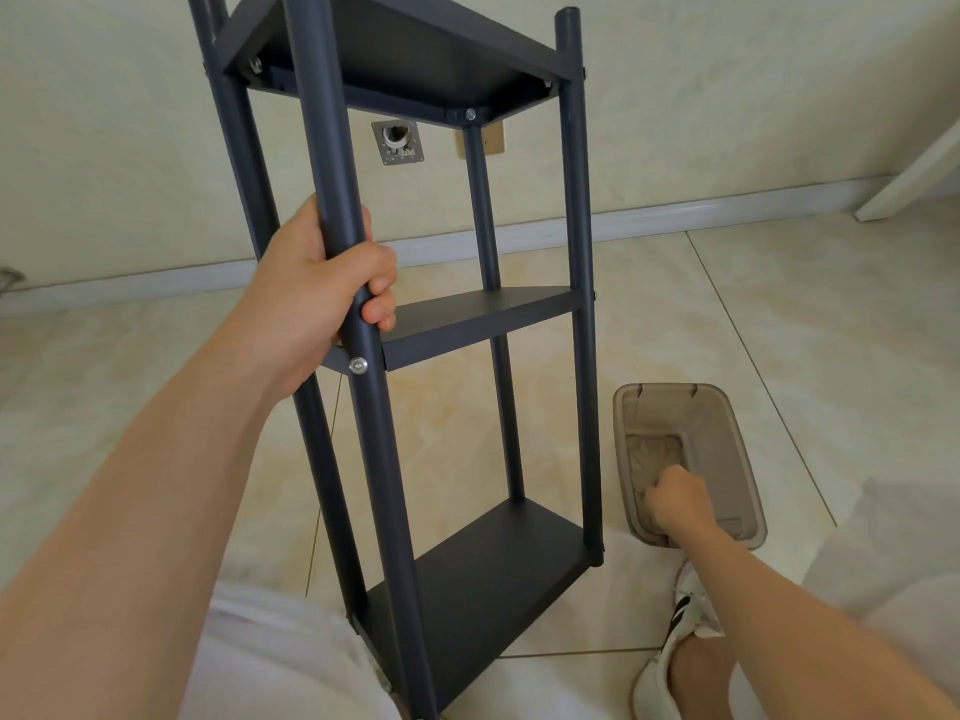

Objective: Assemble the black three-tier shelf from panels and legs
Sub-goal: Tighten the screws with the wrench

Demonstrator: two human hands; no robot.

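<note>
Left hand gripping black tubular shelf leg; right hand fingers curling inside beige plastic bin, catch unclear, probably screw-hunting.

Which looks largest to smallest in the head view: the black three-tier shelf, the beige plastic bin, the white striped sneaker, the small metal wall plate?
1. black three-tier shelf
2. beige plastic bin
3. white striped sneaker, partly hidden
4. small metal wall plate, farther away, true size unsure
</note>
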